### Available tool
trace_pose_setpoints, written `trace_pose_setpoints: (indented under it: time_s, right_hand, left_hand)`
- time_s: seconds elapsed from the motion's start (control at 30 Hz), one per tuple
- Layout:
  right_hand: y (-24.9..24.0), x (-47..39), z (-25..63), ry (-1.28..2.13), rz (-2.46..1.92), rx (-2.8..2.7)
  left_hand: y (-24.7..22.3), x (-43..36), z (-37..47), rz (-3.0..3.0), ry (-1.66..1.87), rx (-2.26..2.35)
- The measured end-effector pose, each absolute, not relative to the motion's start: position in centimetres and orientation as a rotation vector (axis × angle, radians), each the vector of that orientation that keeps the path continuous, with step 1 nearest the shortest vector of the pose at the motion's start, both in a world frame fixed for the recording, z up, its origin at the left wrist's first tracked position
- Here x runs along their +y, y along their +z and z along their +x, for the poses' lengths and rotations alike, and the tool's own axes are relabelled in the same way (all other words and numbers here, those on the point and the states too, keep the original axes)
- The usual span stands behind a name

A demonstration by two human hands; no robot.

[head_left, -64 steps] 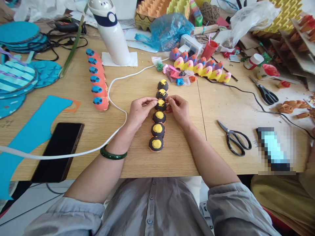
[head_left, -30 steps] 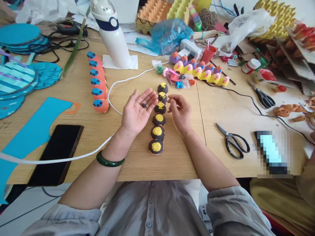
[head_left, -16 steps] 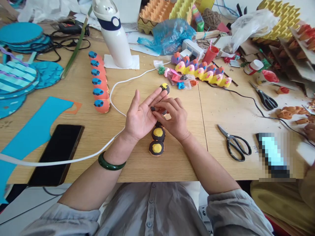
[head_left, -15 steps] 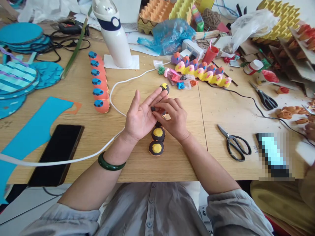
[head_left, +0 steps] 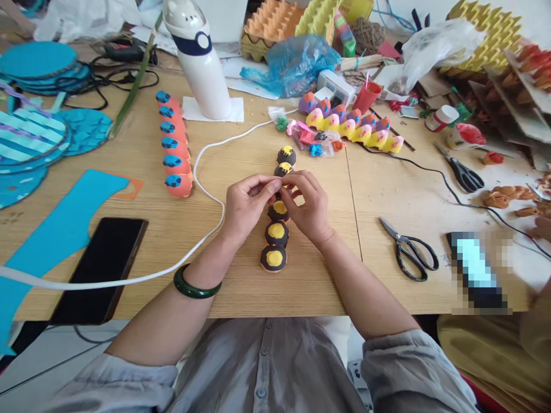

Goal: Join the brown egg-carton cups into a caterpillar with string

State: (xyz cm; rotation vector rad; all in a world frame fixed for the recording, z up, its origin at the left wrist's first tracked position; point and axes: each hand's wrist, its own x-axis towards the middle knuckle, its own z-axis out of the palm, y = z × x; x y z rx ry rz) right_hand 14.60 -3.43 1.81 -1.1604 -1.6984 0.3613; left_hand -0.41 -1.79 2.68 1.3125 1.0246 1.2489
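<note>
Over the middle of a strip of black-covered egg-carton cups, the fingertips of my left hand and my right hand meet in a pinch. Each cup in view carries a yellow clay patch. On the two farthest cups, the yellow patch bears small black marks. Both hands are closed; the small black clay piece that showed in my right fingers earlier is now hidden between the fingertips. A cup beneath my fingers is mostly covered.
An orange cup strip with blue spots lies left, past a white cable. Scissors and a pixelated device lie right; a black phone lies left. Behind stand a white bottle and yellow-purple cup strips.
My left hand has turned from an open, upward palm to a pinch against my right fingertips. The black piece has gone out of sight, and more of the far cups shows.
</note>
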Motion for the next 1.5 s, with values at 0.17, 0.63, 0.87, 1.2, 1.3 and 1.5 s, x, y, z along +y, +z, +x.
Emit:
trace_pose_setpoints:
  time_s: [0.17, 0.63, 0.87, 1.2, 1.3, 1.5]
  right_hand:
    - [2.03, -3.53, 14.40, 0.464, -1.118, -1.680]
    - [2.26, -3.60, 14.74, 0.498, -1.123, -1.636]
    - [2.10, -3.53, 14.75, 0.462, -1.092, -1.639]
    - [1.82, -3.35, 14.77, 0.409, -1.052, -1.666]
    - [1.79, -3.36, 14.78, 0.394, -1.028, -1.681]
    - [1.82, -3.37, 14.85, 0.352, -1.049, -1.661]
  left_hand:
    - [3.03, -1.67, -0.45, 1.279, 1.300, 1.076]
    - [3.12, -1.60, -0.16, 1.216, 1.254, 1.017]
    - [2.89, -1.55, -0.11, 1.192, 1.266, 1.036]
    - [2.99, -1.52, -0.02, 1.180, 1.288, 0.970]
    - [2.99, -1.52, -0.03, 1.185, 1.290, 0.979]
    - [2.86, -1.54, -0.09, 1.165, 1.225, 0.974]
